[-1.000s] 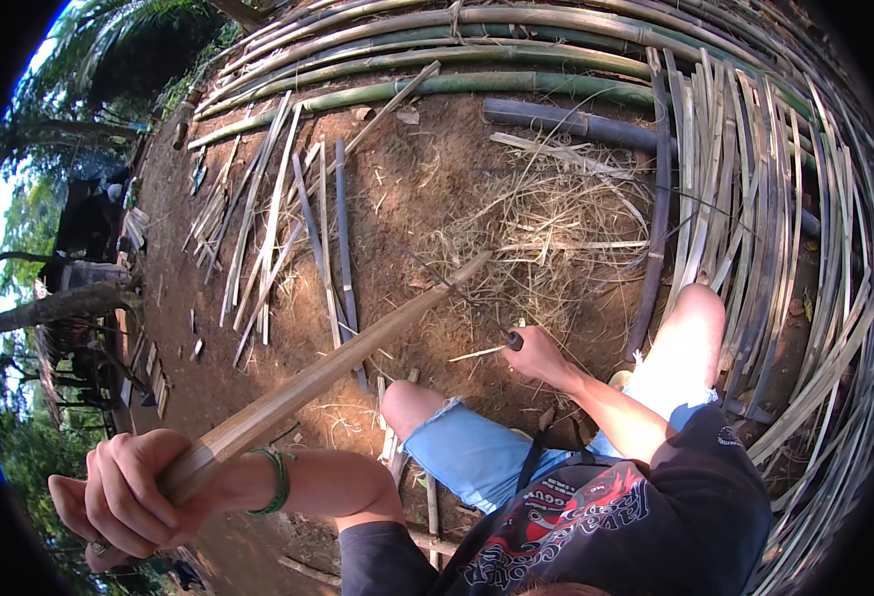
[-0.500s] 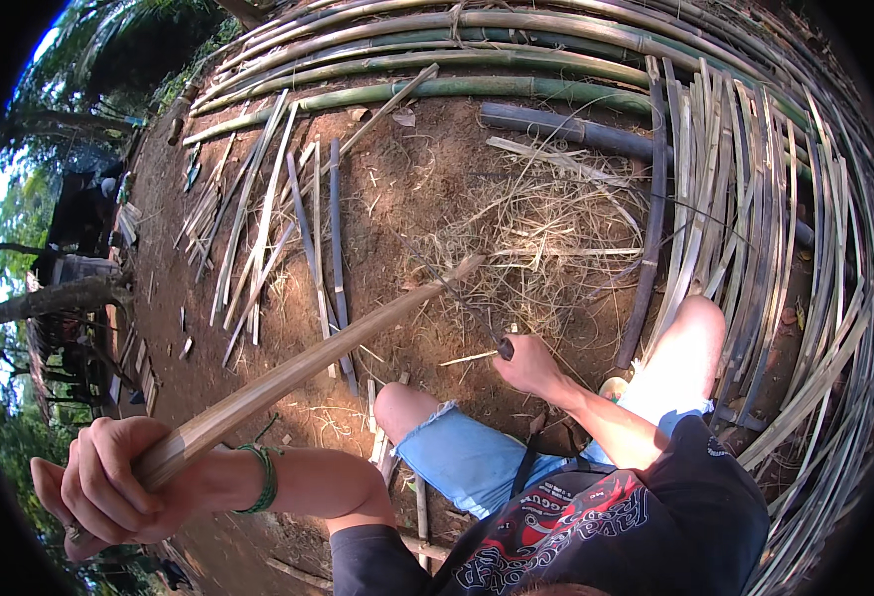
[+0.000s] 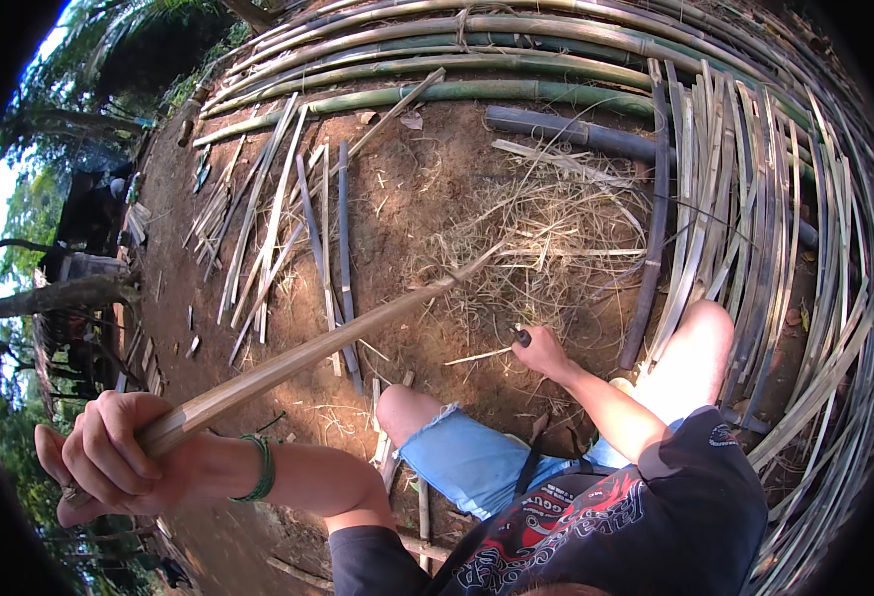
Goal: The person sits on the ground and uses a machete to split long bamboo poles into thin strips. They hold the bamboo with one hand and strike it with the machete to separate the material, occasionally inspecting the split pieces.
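Observation:
My left hand (image 3: 109, 452), with a green cord bracelet at the wrist, is closed round the near end of a long pale wooden or bamboo stick (image 3: 308, 360). The stick slants up and to the right, narrowing to a tip over the heap of shavings (image 3: 546, 233). Below and right of that tip, my right hand (image 3: 546, 355) is closed on the dark handle of a knife (image 3: 523, 339). Its thin dark blade is hard to make out against the soil and shavings. The knife handle is apart from the stick.
Long bamboo poles (image 3: 556, 91) lie across the far side. Many split strips (image 3: 715, 189) are stacked at the right beside a dark pole (image 3: 653, 248). More strips (image 3: 278, 219) lie scattered at the left. My bent knees (image 3: 407, 409) are close under the stick.
My right hand with the knife has moved slightly away from me and to the right. The stick's tip shows a little farther up and right; my left hand keeps its hold.

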`<state>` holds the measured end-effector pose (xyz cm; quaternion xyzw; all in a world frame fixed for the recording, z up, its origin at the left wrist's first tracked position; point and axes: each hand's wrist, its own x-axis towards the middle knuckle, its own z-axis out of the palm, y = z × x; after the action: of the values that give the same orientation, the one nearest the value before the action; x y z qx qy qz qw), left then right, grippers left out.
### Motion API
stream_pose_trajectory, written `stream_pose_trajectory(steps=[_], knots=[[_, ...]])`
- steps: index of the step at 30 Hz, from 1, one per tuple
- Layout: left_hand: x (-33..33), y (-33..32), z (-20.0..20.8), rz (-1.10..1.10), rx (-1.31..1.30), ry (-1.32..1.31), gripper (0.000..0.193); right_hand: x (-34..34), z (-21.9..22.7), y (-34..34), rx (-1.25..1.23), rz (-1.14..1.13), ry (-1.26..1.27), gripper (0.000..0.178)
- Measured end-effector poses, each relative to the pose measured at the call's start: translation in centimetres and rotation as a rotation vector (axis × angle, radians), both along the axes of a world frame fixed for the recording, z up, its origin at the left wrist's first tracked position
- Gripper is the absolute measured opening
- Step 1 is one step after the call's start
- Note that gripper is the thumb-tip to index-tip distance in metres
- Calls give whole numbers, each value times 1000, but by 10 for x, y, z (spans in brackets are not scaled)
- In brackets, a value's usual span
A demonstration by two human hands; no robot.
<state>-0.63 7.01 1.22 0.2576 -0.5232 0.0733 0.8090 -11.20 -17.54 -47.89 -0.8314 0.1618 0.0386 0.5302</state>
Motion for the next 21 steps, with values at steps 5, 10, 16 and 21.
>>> stream_pose_trajectory(steps=[5, 10, 16, 21], knots=[[2, 0, -4, -1, 8, -18, 59, 16, -31, -18, -91, -17, 273, 25], [-3, -11, -1, -121, 6, -34, 54, 0, -41, -25, -88, -48, 157, 26], [-11, -8, -8, -31, -2, -40, 42, 28, -39, -36, -138, 87, 241, 25], [-13, -8, -4, -20, 37, -18, 39, 39, -80, -46, -174, -28, 415, 29]])
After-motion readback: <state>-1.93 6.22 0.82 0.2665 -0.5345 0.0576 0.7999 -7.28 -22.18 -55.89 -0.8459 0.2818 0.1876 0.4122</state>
